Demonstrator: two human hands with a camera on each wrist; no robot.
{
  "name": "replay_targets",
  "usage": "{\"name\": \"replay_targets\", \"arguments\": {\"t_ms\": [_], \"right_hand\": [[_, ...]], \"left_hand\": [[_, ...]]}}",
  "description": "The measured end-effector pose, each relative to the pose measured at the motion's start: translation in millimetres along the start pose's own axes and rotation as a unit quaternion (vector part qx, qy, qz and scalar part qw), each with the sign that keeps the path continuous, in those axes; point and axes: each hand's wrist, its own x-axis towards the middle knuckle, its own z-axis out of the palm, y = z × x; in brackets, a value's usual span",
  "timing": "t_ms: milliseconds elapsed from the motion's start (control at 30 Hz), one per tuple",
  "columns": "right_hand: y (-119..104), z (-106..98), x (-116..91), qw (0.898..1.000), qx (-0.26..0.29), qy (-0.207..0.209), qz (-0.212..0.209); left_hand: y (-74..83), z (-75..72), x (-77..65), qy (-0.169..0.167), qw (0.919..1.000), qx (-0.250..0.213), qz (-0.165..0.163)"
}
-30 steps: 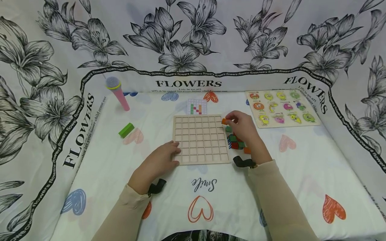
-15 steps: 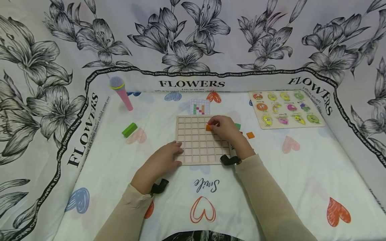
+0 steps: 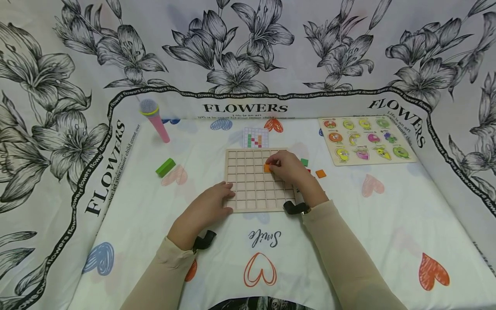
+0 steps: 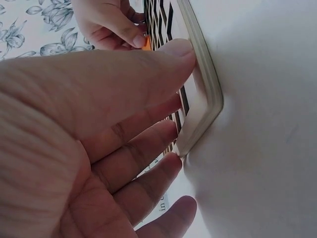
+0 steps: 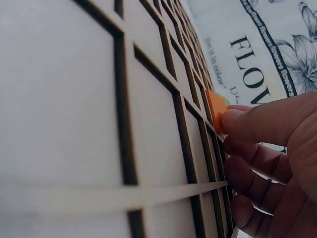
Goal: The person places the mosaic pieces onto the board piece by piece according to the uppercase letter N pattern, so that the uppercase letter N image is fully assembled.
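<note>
A pale wooden grid board (image 3: 248,185) lies in the middle of the table in the head view. My right hand (image 3: 286,167) is over its upper right part, pinching a small orange square tile (image 3: 267,168) between thumb and fingertips. In the right wrist view the orange tile (image 5: 216,110) stands close against the grid's raised lines. My left hand (image 3: 206,207) rests at the board's left edge, its fingers loosely extended. In the left wrist view the left thumb (image 4: 166,62) presses on the board's rim (image 4: 200,99). The right hand hides part of the grid.
A pattern card (image 3: 255,137) lies behind the board. Right of it are a green tile (image 3: 304,162) and an orange tile (image 3: 320,173); my right hand partly hides others. A fruit board (image 3: 367,142) lies back right. At left are a green block (image 3: 165,167) and a toy microphone (image 3: 156,122).
My right hand has carried the orange tile leftward from the pile onto the grid, then slightly toward me in the last half second. My left hand has stayed at the board's edge.
</note>
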Motion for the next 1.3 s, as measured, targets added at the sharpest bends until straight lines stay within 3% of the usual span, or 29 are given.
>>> {"name": "replay_targets", "arguments": {"t_ms": [333, 467, 600, 733, 867, 1000, 1300], "right_hand": [[2.7, -6.6, -4.0, 1.0, -0.004, 0.008, -0.009], [15.0, -29.4, -17.1, 0.998, 0.019, 0.053, -0.005], [43.8, -59.3, -38.8, 0.995, 0.021, 0.085, 0.046], [77.1, -78.0, -58.5, 0.993, 0.004, 0.062, 0.103], [98.7, -81.8, -70.4, 0.992, -0.022, 0.022, 0.124], [106.6, -79.5, -76.8, 0.991, -0.025, 0.006, 0.132], [109.7, -74.2, -80.0, 0.989, -0.007, 0.023, 0.146]], "left_hand": [[1.8, 1.0, 1.5, -0.004, 1.0, 0.001, 0.004], [1.5, 1.5, 1.7, -0.003, 1.0, -0.001, 0.005], [0.5, 2.0, 1.9, -0.003, 1.0, 0.004, 0.006], [-0.8, 1.7, 2.1, -0.006, 1.0, 0.007, 0.0], [-1.3, 1.1, 1.9, -0.007, 1.0, 0.005, 0.001], [-2.1, 1.2, 1.5, -0.006, 1.0, 0.001, 0.002], [-1.0, 0.4, 0.8, -0.006, 0.9999, -0.008, 0.003]]}}
